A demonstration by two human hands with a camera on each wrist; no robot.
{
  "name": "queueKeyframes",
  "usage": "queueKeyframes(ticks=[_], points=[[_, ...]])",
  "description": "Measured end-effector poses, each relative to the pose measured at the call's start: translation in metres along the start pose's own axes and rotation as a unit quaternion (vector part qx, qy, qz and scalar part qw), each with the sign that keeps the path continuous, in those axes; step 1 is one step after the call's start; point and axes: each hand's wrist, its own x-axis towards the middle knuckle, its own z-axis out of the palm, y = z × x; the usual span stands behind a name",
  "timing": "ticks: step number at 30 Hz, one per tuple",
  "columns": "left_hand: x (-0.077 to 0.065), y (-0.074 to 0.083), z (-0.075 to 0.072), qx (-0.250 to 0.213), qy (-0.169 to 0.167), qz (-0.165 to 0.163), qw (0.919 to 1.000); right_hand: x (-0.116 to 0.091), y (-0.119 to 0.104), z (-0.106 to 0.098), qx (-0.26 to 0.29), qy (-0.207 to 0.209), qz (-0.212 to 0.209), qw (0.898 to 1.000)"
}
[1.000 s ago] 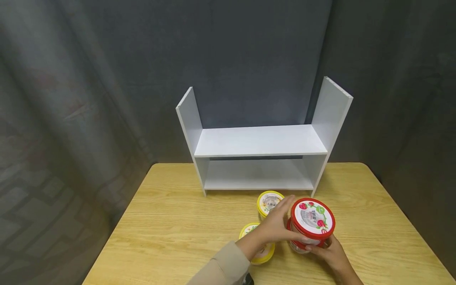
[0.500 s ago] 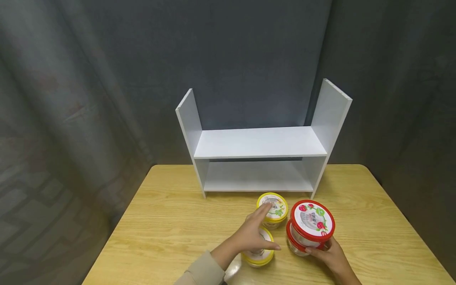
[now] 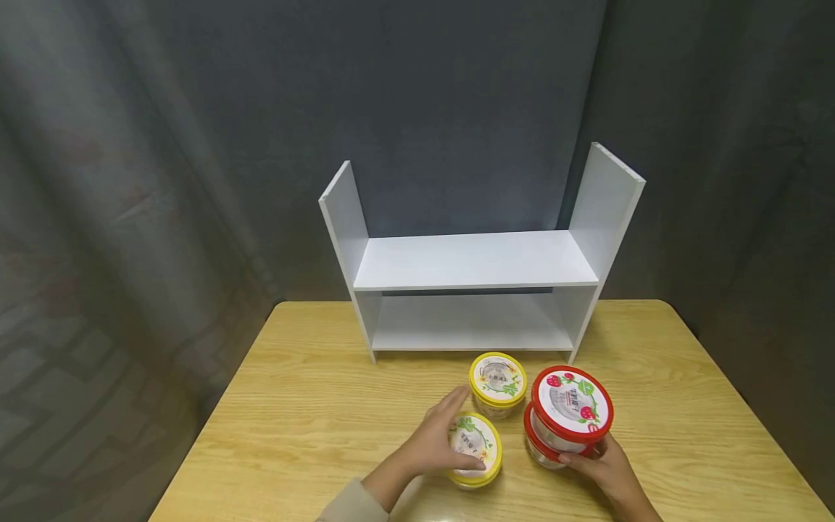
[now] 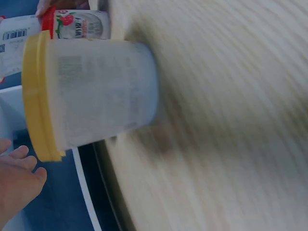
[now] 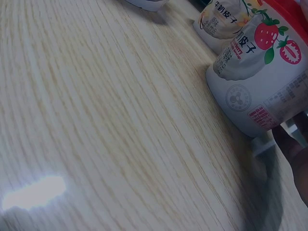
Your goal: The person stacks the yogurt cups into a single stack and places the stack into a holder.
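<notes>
In the head view my left hand (image 3: 427, 444) is spread beside the near yellow-lidded tub (image 3: 479, 444), its thumb over the lid. The left wrist view has the fingers of the left hand (image 4: 19, 178) apart from a yellow-lidded tub (image 4: 101, 91). A second yellow-lidded tub (image 3: 498, 378) stands just behind the first. To the right, one red-lidded tub (image 3: 572, 402) with strawberries on its lid sits on top of another red-lidded tub (image 3: 538, 448). My right hand (image 3: 608, 467) grips the lower one from its near right side; some of its fingers are hidden behind it.
A white two-tier shelf (image 3: 476, 262) with tall side panels stands at the back of the wooden table (image 3: 313, 406). Dark curtains (image 3: 457, 109) surround the table at the back and sides.
My left hand has let go of the upper red-lidded tub and moved left and nearer, over to the near yellow-lidded tub. The right hand and the red-lidded stack have barely moved.
</notes>
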Motion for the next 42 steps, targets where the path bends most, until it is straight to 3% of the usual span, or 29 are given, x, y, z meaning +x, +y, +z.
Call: queueKeyframes(ticks=[8, 23, 32, 37, 42], points=[[-0.010, -0.010, 0.001, 0.025, -0.009, 0.016, 0.9995, -0.001, 0.001, -0.001, -0.011, 0.002, -0.003, 1.000], [-0.018, -0.024, 0.012, 0.009, -0.023, 0.006, 0.9997, -0.002, 0.000, 0.000, 0.003, 0.005, -0.010, 1.000], [-0.021, -0.031, 0.014, -0.023, -0.031, -0.003, 0.9992, -0.002, 0.000, 0.001, 0.007, 0.007, -0.021, 1.000], [-0.022, -0.035, 0.016, -0.046, -0.029, -0.023, 0.9983, -0.002, 0.002, 0.001, -0.012, 0.008, -0.001, 1.000], [-0.021, -0.036, 0.018, -0.061, -0.015, -0.022, 0.9978, -0.002, 0.002, 0.000, -0.016, 0.005, 0.009, 1.000]])
